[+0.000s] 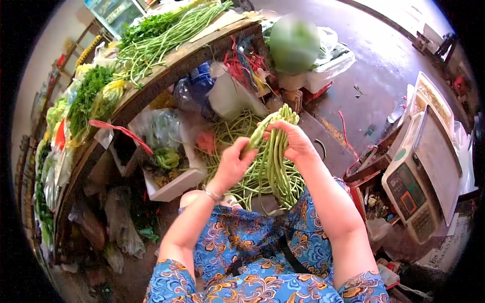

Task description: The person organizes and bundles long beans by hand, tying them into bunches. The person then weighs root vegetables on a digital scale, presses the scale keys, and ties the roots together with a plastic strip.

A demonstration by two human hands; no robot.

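Observation:
A bundle of long green beans (pixel 277 156) hangs down from my right hand (pixel 292 139), whose fingers are wrapped round it near the top ends. My left hand (pixel 236 164) is closed on the lower part of some beans that bend over to the left from the top of the bundle. Below both hands, a loose pile of long beans (pixel 247 183) lies in front of my lap, partly hidden by the bundle and my arms.
A curved wooden stall (pixel 151 83) at the left bears more long beans (pixel 166 43) and leafy greens (pixel 91 96). A white foam box (pixel 177 186) stands left of the pile. To the right is a weighing scale (pixel 424 171); red string (pixel 347 132) lies nearer.

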